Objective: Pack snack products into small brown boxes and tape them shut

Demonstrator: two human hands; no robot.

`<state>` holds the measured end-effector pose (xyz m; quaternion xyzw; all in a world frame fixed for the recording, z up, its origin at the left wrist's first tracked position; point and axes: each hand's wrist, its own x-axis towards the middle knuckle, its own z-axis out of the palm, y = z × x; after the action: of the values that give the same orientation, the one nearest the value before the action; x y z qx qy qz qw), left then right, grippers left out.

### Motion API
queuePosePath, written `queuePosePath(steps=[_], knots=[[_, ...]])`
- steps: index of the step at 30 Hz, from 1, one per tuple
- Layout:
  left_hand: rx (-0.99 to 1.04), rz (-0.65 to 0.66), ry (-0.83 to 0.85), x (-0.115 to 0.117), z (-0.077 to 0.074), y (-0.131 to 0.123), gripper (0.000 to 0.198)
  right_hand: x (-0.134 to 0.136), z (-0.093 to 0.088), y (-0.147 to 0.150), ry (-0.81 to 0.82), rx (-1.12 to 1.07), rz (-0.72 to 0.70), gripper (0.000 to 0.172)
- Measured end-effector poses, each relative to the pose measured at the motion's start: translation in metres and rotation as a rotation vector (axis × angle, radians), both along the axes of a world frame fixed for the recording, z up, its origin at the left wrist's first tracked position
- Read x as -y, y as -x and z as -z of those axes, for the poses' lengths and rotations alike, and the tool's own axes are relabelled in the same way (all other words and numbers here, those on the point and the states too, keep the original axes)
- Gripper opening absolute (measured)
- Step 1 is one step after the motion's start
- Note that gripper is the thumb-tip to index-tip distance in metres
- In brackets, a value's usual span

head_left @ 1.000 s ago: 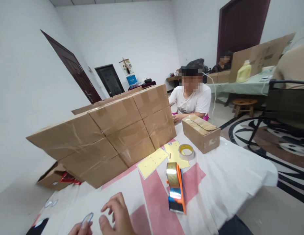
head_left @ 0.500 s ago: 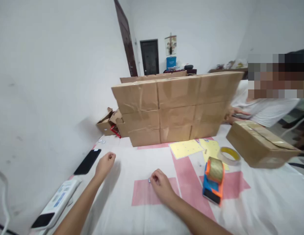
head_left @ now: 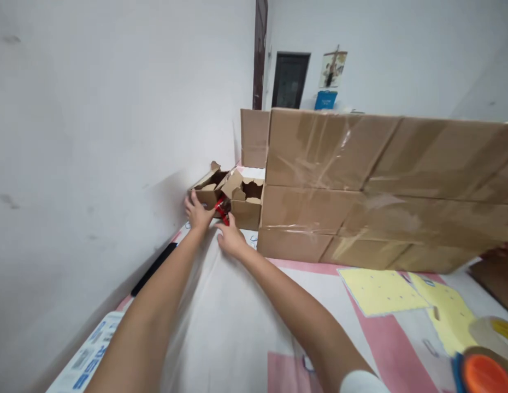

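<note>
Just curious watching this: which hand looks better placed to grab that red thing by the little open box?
Probably the right hand: its fingertips sit right at the red item, while the left hand rests against the small open box.

A plain white wall (head_left: 94,120) runs along the left, meeting a dark brown door (head_left: 260,54) at the far corner. On the white back wall (head_left: 401,49) sit a black door (head_left: 289,80), a hanging picture (head_left: 332,68) and a blue sign (head_left: 325,100).

Left hand (head_left: 198,212): reached from mid-table to the small torn cardboard box (head_left: 207,192) far left.
Right hand (head_left: 230,238): moved up beside the red-handled tool (head_left: 220,210).
</note>
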<state>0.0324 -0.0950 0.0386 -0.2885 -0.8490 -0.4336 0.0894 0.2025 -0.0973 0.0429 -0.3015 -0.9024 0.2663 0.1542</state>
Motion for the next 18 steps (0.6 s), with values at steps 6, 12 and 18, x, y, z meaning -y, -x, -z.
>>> queuePosePath(steps=[6, 12, 18], knots=[[-0.059, 0.053, -0.105, -0.026, 0.026, 0.015, 0.121, -0.018, 0.035, 0.065, 0.019, 0.102, 0.237, 0.066], [-0.1, 0.088, -0.19, -0.02, 0.034, 0.012, 0.124, -0.024, 0.048, 0.065, 0.021, 0.057, 0.277, 0.07], [-0.077, 0.094, -0.221, 0.039, -0.01, -0.005, 0.127, 0.003, 0.018, 0.044, 0.051, -0.224, 0.017, 0.073]])
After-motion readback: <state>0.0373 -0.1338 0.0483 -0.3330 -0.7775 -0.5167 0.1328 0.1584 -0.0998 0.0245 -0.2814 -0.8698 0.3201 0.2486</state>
